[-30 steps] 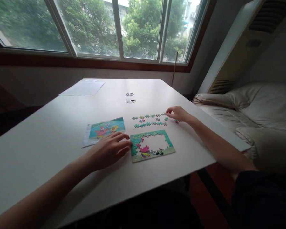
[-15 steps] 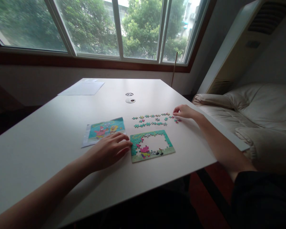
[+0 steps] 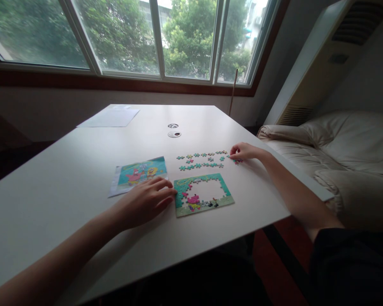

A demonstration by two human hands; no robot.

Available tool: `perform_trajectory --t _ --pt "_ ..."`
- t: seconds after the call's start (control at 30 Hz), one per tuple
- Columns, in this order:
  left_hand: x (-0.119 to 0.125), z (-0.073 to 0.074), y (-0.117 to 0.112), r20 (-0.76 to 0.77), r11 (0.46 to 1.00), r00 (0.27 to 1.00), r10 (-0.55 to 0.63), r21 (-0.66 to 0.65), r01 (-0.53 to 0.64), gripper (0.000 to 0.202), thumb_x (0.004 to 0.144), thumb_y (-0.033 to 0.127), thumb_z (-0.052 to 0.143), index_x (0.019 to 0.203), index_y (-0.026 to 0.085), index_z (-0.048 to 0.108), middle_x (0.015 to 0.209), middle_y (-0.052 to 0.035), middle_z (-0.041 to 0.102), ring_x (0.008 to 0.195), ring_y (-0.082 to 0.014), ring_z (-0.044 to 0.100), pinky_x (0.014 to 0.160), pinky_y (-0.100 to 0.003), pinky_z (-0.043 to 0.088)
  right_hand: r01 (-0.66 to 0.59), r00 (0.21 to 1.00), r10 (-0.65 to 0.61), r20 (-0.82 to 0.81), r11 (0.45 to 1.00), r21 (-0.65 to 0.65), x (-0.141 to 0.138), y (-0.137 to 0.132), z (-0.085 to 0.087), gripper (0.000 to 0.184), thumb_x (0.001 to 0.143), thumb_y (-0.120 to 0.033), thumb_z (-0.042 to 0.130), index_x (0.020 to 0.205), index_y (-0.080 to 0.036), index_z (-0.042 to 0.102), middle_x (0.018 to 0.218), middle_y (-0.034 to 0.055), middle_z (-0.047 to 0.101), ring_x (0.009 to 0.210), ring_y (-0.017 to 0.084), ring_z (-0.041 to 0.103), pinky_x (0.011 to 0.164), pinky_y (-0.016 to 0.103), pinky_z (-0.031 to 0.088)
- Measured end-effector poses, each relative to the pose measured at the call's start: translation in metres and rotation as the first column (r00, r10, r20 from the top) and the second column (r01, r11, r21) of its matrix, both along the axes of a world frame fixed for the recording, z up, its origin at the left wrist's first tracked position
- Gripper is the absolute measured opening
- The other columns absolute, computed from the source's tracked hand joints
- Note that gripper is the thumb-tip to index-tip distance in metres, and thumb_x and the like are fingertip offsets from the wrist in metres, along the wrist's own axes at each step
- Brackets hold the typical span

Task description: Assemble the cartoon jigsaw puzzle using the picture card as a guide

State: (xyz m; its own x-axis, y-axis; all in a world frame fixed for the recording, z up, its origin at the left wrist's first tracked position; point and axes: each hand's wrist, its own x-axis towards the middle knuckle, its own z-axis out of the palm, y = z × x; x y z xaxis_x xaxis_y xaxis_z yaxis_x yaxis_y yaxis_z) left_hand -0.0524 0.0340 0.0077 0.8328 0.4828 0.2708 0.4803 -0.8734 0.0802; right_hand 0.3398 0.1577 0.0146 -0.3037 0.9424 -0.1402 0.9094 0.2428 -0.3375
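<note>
A jigsaw puzzle [image 3: 228,200] lies on the table, its border joined and a white gap in its middle. My left hand [image 3: 151,196] rests open, palm down, its fingertips at the puzzle's left edge. Partly under that hand is a picture sheet [image 3: 140,171] with cartoon figures. Loose puzzle pieces [image 3: 198,165] are spread in rows behind the puzzle. At the right end of those rows, my right hand [image 3: 246,150] has thumb and fingers pinched together on a small puzzle piece [image 3: 229,156], mostly hidden by the fingertips. More pieces [image 3: 238,161] lie just below this hand.
The white table [image 3: 64,170] carries a paper sheet [image 3: 108,118] at its far left and two round inserts [image 3: 174,134] near its middle. A cream sofa [image 3: 354,140] stands right of the table. Beyond the far edge are a thin stick [image 3: 233,91] and a window [image 3: 124,38].
My right hand has moved slightly down and left, over the pieces at the right end, and its fingers have drawn closer together. The left hand stays in place.
</note>
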Motion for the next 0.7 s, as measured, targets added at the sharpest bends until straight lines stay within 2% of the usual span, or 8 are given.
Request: perform_trajectory --t 0.13,0.33,0.5,0.6,0.7 --pt "0.000 -0.001 0.001 -0.020 1.000 1.000 0.004 -0.006 -0.004 0.021 0.090 0.020 0.042 0.104 0.021 0.059 0.101 -0.0089 0.059 0.094 -0.0203 0.054 0.080 -0.035 0.047 -0.004 1.000 0.004 -0.024 1.000 -0.010 0.001 0.001 -0.001 0.028 0.070 -0.035 0.061 0.087 -0.013 0.066 0.085 0.0068 0.067 0.066 0.012 0.057 0.057 0.021 0.040" --pt "0.000 -0.001 0.000 -0.013 1.000 1.000 0.007 -0.013 -0.007 0.020 0.090 0.021 0.042 0.102 0.020 0.058 0.101 -0.0084 0.060 0.094 -0.0204 0.054 0.080 -0.035 0.047 -0.003 0.995 -0.004 -0.099 0.997 -0.071 0.001 0.002 -0.004 0.028 0.069 -0.036 0.061 0.083 -0.011 0.062 0.077 0.0063 0.065 0.060 0.011 0.054 0.055 0.021 0.039" --pt "0.000 -0.001 0.000 0.001 1.000 1.000 0.005 -0.011 -0.005 0.021 0.090 0.021 0.042 0.101 0.021 0.060 0.100 -0.0081 0.060 0.092 -0.0199 0.055 0.080 -0.034 0.047 0.033 0.976 -0.053 -0.211 0.994 -0.099 0.001 0.003 -0.008 0.027 0.066 -0.036 0.065 0.079 -0.013 0.057 0.064 0.0005 0.059 0.051 0.009 0.050 0.050 0.021 0.037" --pt "-0.001 -0.001 0.001 -0.006 1.000 1.000 0.011 -0.019 -0.011 0.021 0.090 0.021 0.042 0.102 0.021 0.059 0.101 -0.0080 0.060 0.093 -0.0202 0.055 0.080 -0.035 0.047 0.000 0.941 -0.027 -0.336 0.997 -0.080 -0.004 0.003 -0.008 0.027 0.064 -0.035 0.066 0.077 -0.014 0.056 0.062 -0.0013 0.057 0.052 0.008 0.049 0.051 0.021 0.038" --pt "-0.001 -0.002 0.002 0.004 0.999 1.000 0.017 -0.028 -0.017 0.021 0.089 0.021 0.043 0.101 0.021 0.060 0.101 -0.0082 0.061 0.094 -0.0205 0.055 0.081 -0.035 0.047 -0.092 0.862 0.049 -0.504 0.994 -0.060 -0.018 -0.003 -0.003 0.028 0.064 -0.034 0.068 0.078 -0.013 0.057 0.070 0.0006 0.060 0.061 0.009 0.053 0.059 0.023 0.042"
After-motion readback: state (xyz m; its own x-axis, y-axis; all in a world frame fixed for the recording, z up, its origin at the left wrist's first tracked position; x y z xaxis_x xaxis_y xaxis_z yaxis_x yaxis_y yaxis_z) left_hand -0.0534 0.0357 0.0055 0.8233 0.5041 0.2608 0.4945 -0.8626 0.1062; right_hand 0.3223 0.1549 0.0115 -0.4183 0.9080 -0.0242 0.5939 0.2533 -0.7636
